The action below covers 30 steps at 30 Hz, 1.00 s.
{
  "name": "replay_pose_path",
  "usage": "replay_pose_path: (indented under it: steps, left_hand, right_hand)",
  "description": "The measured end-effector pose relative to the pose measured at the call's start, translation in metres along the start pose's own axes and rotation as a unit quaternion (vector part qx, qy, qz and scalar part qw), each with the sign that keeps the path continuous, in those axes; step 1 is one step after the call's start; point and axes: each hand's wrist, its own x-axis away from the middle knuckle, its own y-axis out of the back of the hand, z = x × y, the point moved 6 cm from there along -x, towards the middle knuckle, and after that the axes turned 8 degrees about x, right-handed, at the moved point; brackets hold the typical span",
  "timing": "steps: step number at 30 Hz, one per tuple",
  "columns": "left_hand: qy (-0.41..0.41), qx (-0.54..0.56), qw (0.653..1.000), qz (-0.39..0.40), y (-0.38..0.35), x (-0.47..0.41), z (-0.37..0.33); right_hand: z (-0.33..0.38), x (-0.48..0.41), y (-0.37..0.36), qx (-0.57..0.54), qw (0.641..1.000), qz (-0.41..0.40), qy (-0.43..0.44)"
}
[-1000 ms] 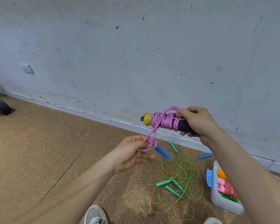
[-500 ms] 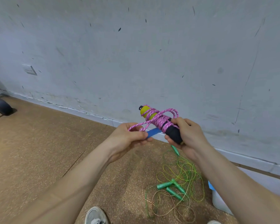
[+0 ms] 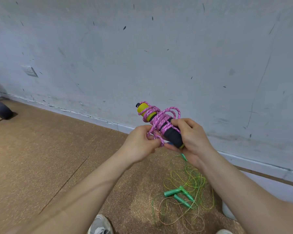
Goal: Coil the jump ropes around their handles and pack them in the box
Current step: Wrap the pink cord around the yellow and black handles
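Pink rope (image 3: 161, 118) sits wound round the black-and-yellow handles (image 3: 173, 137), tilted up toward the wall (image 3: 142, 56). The right hand (image 3: 192, 141) grips the dark end, and the left hand (image 3: 139, 144) pinches the loose strand just beside it. Down on the cork floor (image 3: 41, 149) there's one thin green rope tangle (image 3: 189, 176) with three green handles (image 3: 178, 196) clustered together. Bare floor spreads left. One box (image 3: 227, 211) corner peeks past the right forearm.

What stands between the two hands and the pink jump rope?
Nothing visible. The left hand pinches a loose strand of the pink jump rope, and the right hand grips the black handle it is coiled on.
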Motion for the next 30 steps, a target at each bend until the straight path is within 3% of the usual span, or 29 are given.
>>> replay_pose_path:
  steps: [3,6,10,14,17,22,30]
  left_hand:
    - [0.052,0.146,0.988,-0.013,0.003,0.0,0.002]
    - [0.106,0.216,0.97,-0.024,-0.003,0.004,0.007]
    - [0.104,0.169,0.98,-0.005,-0.009,0.006,0.007]
    - [0.11,0.12,0.986,-0.034,0.001,0.005,0.012]
    - [0.103,0.104,0.989,-0.022,0.007,0.007,0.011]
    - [0.102,0.191,0.976,-0.022,0.011,0.011,0.005]
    - [0.156,0.289,0.94,0.096,0.006,0.022,0.002]
  right_hand:
    - [-0.003,-0.002,-0.001,-0.025,0.999,0.024,-0.03]
    - [-0.008,-0.001,-0.005,-0.055,0.996,0.047,-0.057]
    - [-0.011,-0.004,-0.005,-0.092,0.993,0.049,-0.06]
    - [-0.008,-0.006,-0.004,-0.08,0.993,0.061,-0.058]
    - [-0.003,-0.012,0.003,-0.076,0.996,0.025,-0.034]
    - [-0.011,-0.011,-0.003,-0.084,0.993,0.058,-0.058]
    - [-0.014,-0.015,-0.001,-0.06,0.995,0.056,-0.049]
